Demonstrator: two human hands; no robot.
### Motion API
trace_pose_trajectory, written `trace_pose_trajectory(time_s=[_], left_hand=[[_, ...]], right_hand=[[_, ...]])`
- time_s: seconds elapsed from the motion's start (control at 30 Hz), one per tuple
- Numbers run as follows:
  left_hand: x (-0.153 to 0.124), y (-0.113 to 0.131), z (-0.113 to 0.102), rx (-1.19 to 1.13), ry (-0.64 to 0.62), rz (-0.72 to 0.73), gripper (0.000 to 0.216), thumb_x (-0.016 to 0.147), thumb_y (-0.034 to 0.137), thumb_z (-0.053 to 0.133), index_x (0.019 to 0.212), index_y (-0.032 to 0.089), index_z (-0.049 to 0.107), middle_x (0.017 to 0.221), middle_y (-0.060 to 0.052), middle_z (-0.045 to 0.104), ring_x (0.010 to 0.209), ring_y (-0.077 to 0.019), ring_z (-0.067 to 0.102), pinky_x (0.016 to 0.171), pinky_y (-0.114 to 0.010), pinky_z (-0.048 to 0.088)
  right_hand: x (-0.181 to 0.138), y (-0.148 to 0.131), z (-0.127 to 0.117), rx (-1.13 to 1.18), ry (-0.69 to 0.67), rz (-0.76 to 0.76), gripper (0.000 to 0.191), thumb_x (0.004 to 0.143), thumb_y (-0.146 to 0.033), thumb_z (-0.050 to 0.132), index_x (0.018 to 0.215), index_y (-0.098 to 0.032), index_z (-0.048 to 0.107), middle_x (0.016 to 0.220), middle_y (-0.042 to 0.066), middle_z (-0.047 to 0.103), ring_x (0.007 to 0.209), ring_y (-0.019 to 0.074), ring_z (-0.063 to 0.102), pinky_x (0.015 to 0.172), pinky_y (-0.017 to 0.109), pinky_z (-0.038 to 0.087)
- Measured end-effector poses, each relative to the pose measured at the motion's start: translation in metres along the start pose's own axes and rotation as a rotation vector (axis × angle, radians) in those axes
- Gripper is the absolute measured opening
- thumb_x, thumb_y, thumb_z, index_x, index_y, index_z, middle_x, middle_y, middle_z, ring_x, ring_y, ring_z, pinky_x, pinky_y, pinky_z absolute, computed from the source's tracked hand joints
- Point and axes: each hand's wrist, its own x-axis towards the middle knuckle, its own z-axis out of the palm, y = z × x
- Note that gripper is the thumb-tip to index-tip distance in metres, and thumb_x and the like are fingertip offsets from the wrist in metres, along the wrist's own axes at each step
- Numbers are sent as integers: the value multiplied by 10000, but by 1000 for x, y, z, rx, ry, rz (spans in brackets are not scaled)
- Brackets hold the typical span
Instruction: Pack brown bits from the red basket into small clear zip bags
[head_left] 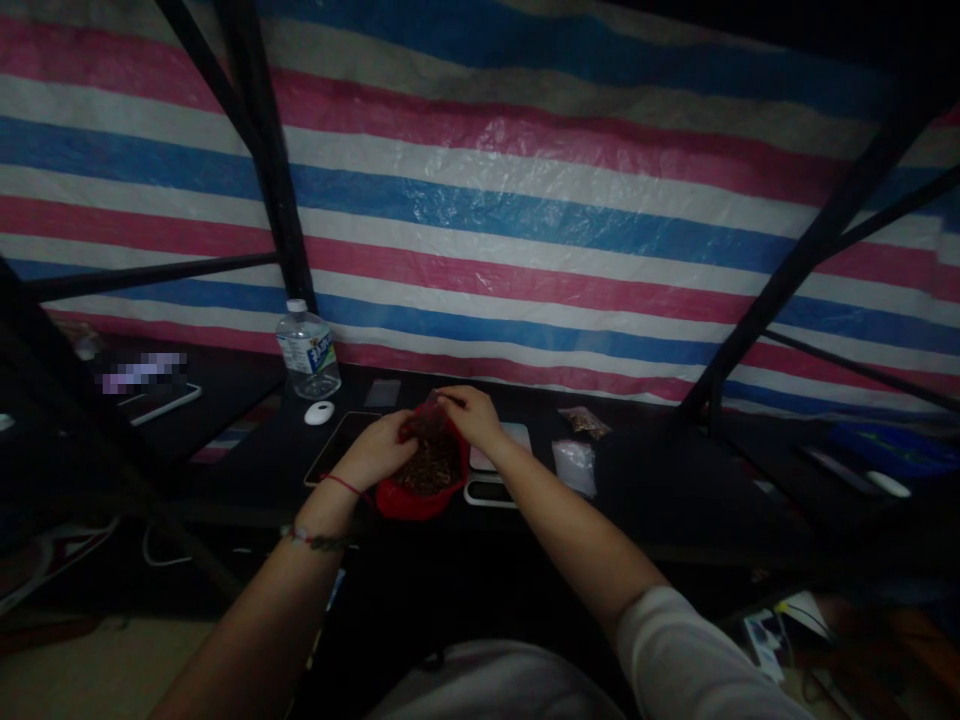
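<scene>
A red container (420, 505) filled with small brown pieces (429, 468) sits near the front edge of the black table. Over its far side, what looks like a small clear plastic bag (429, 420) is held between my hands. My right hand (472, 415) pinches its top edge. On the near left side, my left hand (379, 445) closes its fingers on it; dim light blurs the grip. Just right of the container is a small white scale (491, 490), partly hidden by my right forearm.
A plastic bottle (309, 355) and a white mouse (319, 412) stand at the left. A tablet-like dark panel (337, 445) lies beside my left hand. To the right lie a bag of brown pieces (585, 421) and a bag of whitish contents (574, 467). Dark metal posts (274, 200) flank the table.
</scene>
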Motion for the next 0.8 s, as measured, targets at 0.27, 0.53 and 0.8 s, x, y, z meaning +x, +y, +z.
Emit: trace_pose_trajectory(time_s=[0.27,0.53,0.8], left_hand=[[0,-3,6,49,-30,-2,382,736,287,531,1086,171,629,1028,-111,692,906,-246,651,778,-308,467],[1,-3,8,9,27,-22,241,770,327,508,871,184,673,888,-78,706,800,-221,653,706,-293,460],[-4,20,8,-316,135,49,288,798,400,521,945,171,613,902,-48,684,792,-178,643,719,-272,493]], right_hand=[[-1,-9,2,-40,-22,52,149,801,-212,592,862,-229,726,939,25,708,925,177,624,868,314,457],[-8,-3,-1,130,121,129,114,752,-276,618,788,-182,671,819,25,675,792,167,610,759,286,460],[-50,-3,-35,217,21,212,418,703,-244,633,1111,-193,556,820,-10,648,719,135,596,688,260,463]])
